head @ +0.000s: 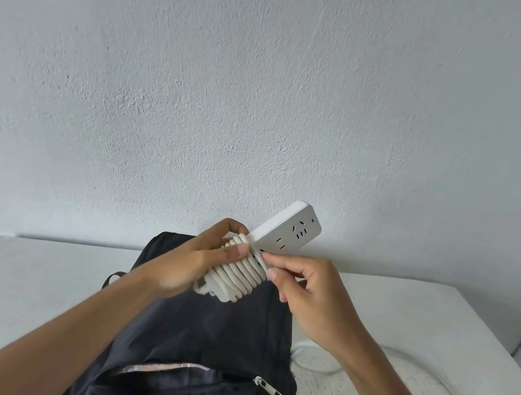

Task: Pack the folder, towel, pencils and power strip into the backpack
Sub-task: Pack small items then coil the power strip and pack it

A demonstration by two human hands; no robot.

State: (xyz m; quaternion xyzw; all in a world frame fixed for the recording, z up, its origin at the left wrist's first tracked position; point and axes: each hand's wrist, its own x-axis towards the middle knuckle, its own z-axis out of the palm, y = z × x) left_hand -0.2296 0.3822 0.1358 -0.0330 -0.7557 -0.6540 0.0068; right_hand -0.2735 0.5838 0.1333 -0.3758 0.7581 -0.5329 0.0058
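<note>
Now I am winding the cord around the power strip (291,229), and this step asks for some patience. My left hand (202,263) grips the lower end of the strip, fingers curled behind it and the thumb pressing flat on the coils (238,275) so they do not spring loose. My right hand (308,293) pinches the cord just beside the last coil, fingers curled close around it. The strip is tilted, its free end pointing up and to the right, above the dark backpack (211,328) that lies flat on the white table (10,285).

To do it well, I think I must lay each new turn touching the one before, not crossing over it, and keep a steady light pull. The loose cord (319,368) lies in loops on the table to the right of the backpack, so I should feed it slowly and watch that it does not twist or catch. The end of the cord goes out of view at the bottom right.

The zipper (267,388) on the near part of the backpack seems partly open, but I cannot tell what is inside. The folder, towel and pencils are not visible to me.
</note>
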